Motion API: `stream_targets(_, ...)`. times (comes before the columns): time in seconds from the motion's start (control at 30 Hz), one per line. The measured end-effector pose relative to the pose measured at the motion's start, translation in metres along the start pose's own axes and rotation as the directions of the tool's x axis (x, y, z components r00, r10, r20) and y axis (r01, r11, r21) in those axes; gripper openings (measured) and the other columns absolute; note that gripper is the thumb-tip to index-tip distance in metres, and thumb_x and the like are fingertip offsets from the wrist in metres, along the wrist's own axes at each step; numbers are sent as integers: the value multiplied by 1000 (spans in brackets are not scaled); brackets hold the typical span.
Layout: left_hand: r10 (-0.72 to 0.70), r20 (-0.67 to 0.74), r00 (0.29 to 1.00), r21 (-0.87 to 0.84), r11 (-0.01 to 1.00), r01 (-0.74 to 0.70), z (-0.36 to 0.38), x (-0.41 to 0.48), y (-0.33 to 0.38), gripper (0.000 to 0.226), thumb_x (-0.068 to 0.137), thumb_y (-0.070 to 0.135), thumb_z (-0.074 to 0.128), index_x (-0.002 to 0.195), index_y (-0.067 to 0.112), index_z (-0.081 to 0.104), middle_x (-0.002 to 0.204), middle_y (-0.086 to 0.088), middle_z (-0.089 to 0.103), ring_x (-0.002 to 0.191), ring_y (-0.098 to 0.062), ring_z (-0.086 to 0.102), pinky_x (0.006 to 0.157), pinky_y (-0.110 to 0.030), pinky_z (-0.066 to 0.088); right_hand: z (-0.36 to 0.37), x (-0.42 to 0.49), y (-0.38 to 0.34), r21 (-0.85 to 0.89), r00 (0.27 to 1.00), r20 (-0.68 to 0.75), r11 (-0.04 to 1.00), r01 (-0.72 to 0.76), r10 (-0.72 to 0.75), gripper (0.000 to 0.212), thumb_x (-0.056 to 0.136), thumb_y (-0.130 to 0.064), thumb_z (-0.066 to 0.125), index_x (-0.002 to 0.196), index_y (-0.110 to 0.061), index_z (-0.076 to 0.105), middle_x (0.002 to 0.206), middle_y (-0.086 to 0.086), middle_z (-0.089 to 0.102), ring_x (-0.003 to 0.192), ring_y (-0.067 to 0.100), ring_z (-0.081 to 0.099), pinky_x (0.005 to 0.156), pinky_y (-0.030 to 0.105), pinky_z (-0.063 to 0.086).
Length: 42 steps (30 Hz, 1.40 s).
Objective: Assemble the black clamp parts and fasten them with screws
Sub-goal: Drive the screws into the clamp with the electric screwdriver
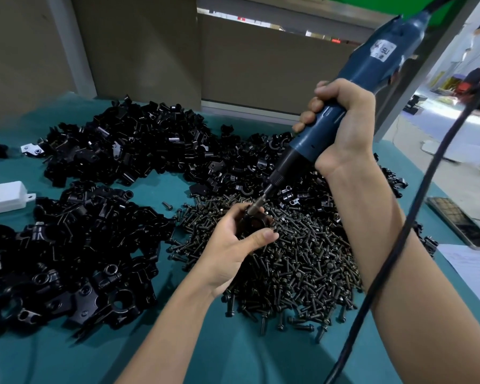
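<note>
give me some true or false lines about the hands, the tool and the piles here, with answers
1. The right hand grips a blue electric screwdriver. True.
2. The left hand is empty. False: it holds a small black clamp part at the screwdriver's tip.
3. A pile of dark metal screws lies beneath the left hand. True.
4. The white plastic box sits on the right side of the table. False: it is at the left edge of the view.
</note>
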<state>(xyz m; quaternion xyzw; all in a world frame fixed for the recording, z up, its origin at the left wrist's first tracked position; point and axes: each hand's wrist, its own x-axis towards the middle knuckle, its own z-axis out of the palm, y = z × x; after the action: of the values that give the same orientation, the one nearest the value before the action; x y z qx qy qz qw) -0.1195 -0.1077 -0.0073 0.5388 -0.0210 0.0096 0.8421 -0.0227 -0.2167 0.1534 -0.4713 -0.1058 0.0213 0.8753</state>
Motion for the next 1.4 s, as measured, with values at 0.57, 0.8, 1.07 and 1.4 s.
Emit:
stream_targets(0.57,-6,-64,998,-252,968,-10,-9,1,5,41,65,8,78,105,10,66,111,-17,70,98,-29,73,83,-24,57,-13,-2,-14,10,995,92,999,47,-48,13,65,-10,52,78,-11,54,53,-2,44,44,12,38,46,21,37)
stream_targets(0.8,27,-51,998,-177,984,-36,-8,-1,4,43,67,12,79,107,11,64,96,-2,75,97,-29,73,85,-25,57,-16,-3,-15,6,995,81,999,54,-55,11,65,-9,52,76,-12,53,53,-2,44,43,13,38,46,21,38)
stream_targets(1.07,17,-45,999,-119,993,-22,-8,-1,5,40,68,17,85,103,16,67,94,1,75,97,-30,73,87,-27,57,-23,-1,-12,33,999,21,999,43,-44,10,80,-6,46,76,-13,52,54,-3,44,44,12,38,48,22,38)
stream_targets(1.4,58,-63,996,3,998,-58,-6,-2,5,33,67,22,88,94,30,73,94,4,73,100,-28,72,107,-49,48,-21,-1,-9,17,998,34,999,51,-52,12,78,-6,47,70,-15,49,54,-2,44,44,12,39,47,22,39)
